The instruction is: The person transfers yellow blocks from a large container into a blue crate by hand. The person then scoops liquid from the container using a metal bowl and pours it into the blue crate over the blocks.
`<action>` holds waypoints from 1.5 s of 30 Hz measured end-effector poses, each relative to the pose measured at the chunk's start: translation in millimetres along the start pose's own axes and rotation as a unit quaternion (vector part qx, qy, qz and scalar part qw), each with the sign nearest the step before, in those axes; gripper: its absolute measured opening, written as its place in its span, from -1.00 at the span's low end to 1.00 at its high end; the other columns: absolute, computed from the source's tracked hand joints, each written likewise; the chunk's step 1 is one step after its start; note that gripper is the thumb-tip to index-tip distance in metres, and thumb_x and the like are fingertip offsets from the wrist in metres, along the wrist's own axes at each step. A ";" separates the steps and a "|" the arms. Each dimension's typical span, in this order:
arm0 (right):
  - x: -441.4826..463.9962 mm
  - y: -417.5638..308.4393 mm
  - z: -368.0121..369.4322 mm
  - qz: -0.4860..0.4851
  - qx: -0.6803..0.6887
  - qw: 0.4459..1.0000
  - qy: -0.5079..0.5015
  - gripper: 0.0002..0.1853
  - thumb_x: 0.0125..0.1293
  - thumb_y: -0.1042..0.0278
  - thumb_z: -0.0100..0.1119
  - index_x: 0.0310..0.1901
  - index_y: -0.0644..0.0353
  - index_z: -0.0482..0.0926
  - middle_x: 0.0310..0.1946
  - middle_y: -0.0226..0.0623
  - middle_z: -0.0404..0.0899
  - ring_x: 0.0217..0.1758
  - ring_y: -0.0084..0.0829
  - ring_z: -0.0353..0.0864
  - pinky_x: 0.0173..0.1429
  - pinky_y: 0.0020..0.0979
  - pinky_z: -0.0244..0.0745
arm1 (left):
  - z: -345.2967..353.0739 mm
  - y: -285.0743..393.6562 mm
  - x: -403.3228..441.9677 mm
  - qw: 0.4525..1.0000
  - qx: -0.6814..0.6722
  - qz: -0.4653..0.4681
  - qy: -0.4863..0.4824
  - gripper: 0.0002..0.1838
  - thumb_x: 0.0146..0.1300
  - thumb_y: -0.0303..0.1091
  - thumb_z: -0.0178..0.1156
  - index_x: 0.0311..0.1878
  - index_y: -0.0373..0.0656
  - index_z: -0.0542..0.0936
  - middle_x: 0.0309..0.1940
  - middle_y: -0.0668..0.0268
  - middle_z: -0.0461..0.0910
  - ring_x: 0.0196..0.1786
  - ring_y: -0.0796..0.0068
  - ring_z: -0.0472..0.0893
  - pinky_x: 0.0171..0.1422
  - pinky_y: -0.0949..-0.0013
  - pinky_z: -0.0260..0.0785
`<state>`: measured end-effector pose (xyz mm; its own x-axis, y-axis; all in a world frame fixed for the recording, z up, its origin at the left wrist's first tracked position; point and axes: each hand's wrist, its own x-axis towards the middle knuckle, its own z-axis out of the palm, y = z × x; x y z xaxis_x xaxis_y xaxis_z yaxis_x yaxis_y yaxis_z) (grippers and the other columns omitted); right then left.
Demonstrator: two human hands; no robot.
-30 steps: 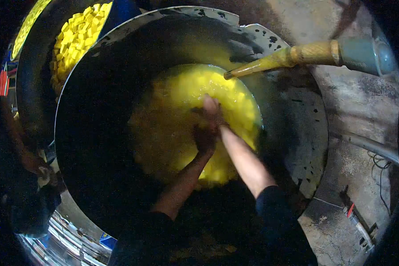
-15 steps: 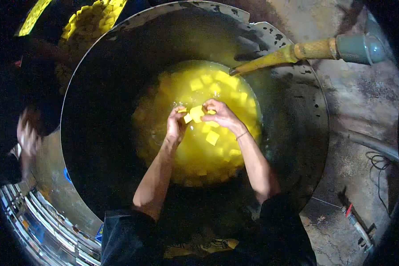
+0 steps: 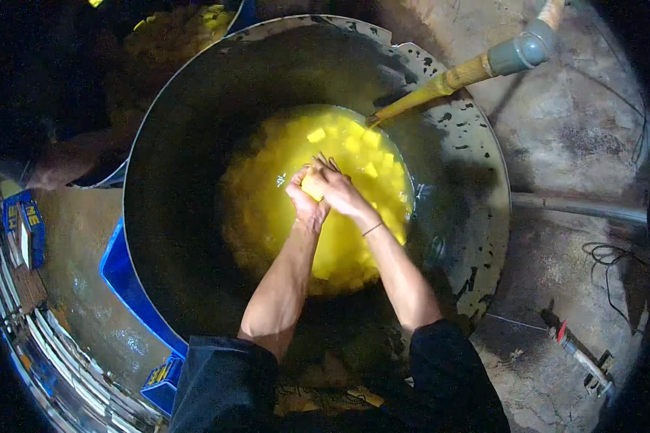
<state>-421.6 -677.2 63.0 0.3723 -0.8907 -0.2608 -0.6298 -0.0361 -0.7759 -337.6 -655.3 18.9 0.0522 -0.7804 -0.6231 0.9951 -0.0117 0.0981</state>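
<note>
Inside a large round dark vat [image 3: 495, 216], my left hand [image 3: 303, 195] and my right hand [image 3: 336, 186] are closed together around a yellow block [image 3: 313, 185], just above yellowish liquid [image 3: 332, 245]. Part of the block shows between the two palms; the rest is hidden by my fingers. Several more yellow blocks lie in the liquid beyond and to the right of my hands, among them one near the far side [image 3: 316, 135].
A pipe [image 3: 440, 85] reaches over the vat's upper right rim. At the left are blue crates [image 3: 126, 270] and a co-worker's arm [image 3: 72, 159]. Another container with yellow pieces [image 3: 213, 20] stands at the upper left. A cable [image 3: 607, 260] and a red-handled valve [image 3: 562, 332] lie right.
My hands have come together from apart, closing around yellow pieces. The view has shifted, showing more blue crate at the left. The co-worker's arm is now higher.
</note>
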 end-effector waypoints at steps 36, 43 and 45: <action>-128.1 -328.9 278.8 -0.292 -0.185 0.908 -0.234 -0.34 -0.14 0.00 0.40 0.02 0.14 0.50 0.17 0.04 0.30 0.26 -0.02 0.25 0.24 -0.14 0.18 | -140.3 337.5 -283.7 0.966 -0.242 0.042 -0.084 -0.43 0.27 0.17 -0.04 0.16 -0.06 0.31 0.07 0.16 0.41 0.13 0.16 0.45 0.20 0.10 0.34; -29.0 -205.6 423.5 0.051 -0.045 0.929 -0.363 -0.42 -0.18 -0.12 0.35 -0.24 0.23 0.62 -0.16 0.09 0.57 0.10 -0.04 0.41 0.10 -0.24 0.35 | -303.1 369.2 -169.1 0.989 0.013 0.046 0.139 -0.13 0.23 0.43 -0.31 0.38 -0.10 0.11 0.23 0.13 0.33 0.24 0.19 0.35 0.36 0.07 0.10; -39.4 -160.1 468.2 0.011 -0.240 0.956 -0.169 -0.34 -0.26 -0.23 0.34 -0.24 0.22 0.62 -0.14 0.12 0.51 0.11 0.07 0.34 0.13 -0.04 0.28 | -362.6 362.7 -137.1 0.955 0.217 0.056 0.196 -0.25 0.35 0.27 -0.33 0.30 -0.21 0.27 0.18 0.12 0.40 0.21 0.21 0.38 0.35 0.19 0.11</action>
<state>-16.2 -424.2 -71.4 0.5029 -0.6997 -0.5074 -0.8501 -0.2941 -0.4369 46.6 -325.8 -141.5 0.2688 -0.4999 -0.8233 0.8570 -0.2661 0.4414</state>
